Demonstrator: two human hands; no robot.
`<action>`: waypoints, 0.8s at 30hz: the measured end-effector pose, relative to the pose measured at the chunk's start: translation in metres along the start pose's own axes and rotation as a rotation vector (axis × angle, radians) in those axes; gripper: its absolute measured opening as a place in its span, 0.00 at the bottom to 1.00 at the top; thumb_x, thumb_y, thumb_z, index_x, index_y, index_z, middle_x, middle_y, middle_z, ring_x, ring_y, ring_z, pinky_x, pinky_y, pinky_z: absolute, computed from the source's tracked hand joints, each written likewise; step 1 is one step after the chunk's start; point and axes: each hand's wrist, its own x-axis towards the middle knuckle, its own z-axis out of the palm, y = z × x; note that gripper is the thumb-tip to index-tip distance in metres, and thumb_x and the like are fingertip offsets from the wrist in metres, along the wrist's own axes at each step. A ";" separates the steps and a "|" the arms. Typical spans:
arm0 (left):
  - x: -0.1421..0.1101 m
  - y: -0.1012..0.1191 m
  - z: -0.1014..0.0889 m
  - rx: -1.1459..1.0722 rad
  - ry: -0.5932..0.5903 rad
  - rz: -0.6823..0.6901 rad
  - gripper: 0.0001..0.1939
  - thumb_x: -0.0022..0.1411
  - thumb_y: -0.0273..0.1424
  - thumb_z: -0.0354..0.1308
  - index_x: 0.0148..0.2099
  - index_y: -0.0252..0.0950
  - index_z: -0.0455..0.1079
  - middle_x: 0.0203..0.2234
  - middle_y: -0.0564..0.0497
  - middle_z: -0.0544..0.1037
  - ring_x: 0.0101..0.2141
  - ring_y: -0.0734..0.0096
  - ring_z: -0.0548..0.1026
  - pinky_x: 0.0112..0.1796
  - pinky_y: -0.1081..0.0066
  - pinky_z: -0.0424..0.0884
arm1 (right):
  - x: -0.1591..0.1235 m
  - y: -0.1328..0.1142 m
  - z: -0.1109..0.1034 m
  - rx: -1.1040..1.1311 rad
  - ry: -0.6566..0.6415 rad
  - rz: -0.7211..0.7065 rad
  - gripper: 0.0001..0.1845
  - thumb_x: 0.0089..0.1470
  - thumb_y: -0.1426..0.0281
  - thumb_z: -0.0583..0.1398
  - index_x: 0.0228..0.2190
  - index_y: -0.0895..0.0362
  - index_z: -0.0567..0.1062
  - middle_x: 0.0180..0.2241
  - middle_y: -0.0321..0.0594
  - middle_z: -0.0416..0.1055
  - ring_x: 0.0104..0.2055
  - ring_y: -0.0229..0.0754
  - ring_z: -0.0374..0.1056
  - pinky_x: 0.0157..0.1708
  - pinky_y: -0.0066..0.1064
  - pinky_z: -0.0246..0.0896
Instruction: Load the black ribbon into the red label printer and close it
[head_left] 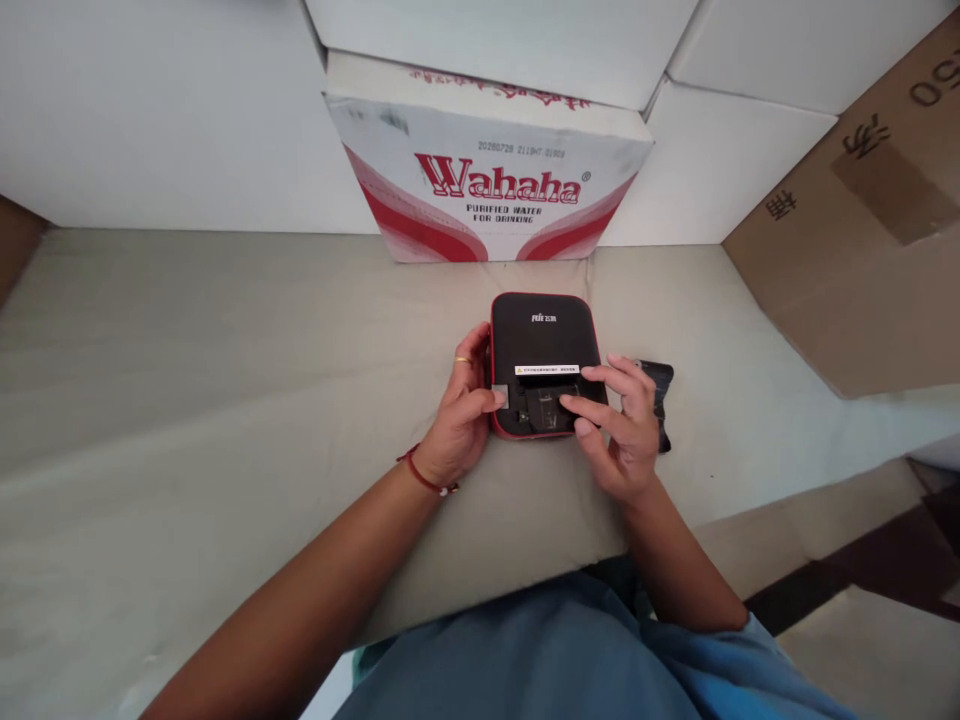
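Note:
A black device with a red rim (541,335) lies on the beige cloth surface (225,400) in front of me. Its near end shows an open compartment with a white label strip above it. My left hand (461,415) grips the device's left edge, and its thumb and finger pinch a small grey piece at the compartment's left corner. My right hand (619,425) rests at the right edge, fingers stretched out over the open compartment. A black cover piece (660,390) lies on the cloth just right of my right hand, partly hidden by it.
A white and red Wahaha water carton (487,170) stands against the back just beyond the device. White boxes (150,110) line the back. A brown cardboard box (862,230) leans in at the right. The cloth surface drops off at the near right edge.

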 end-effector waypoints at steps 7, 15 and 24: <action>0.005 -0.004 -0.004 0.016 -0.021 -0.002 0.45 0.53 0.31 0.69 0.71 0.59 0.65 0.79 0.59 0.60 0.80 0.52 0.54 0.76 0.51 0.58 | -0.006 -0.002 0.004 -0.186 0.083 -0.044 0.19 0.63 0.66 0.64 0.51 0.36 0.87 0.44 0.43 0.77 0.53 0.57 0.71 0.57 0.60 0.71; 0.009 -0.015 -0.008 -0.006 -0.055 0.095 0.45 0.55 0.37 0.73 0.73 0.57 0.63 0.78 0.53 0.61 0.78 0.49 0.57 0.77 0.49 0.54 | 0.038 -0.015 -0.024 -0.040 -0.170 0.114 0.18 0.73 0.61 0.58 0.43 0.46 0.88 0.48 0.41 0.86 0.49 0.53 0.80 0.54 0.53 0.74; 0.014 -0.018 -0.008 -0.062 -0.038 0.051 0.45 0.50 0.33 0.72 0.70 0.51 0.65 0.71 0.50 0.71 0.72 0.48 0.66 0.73 0.48 0.60 | 0.126 0.001 0.000 -0.518 -0.765 0.121 0.16 0.63 0.71 0.63 0.49 0.47 0.87 0.47 0.43 0.88 0.43 0.55 0.84 0.40 0.43 0.75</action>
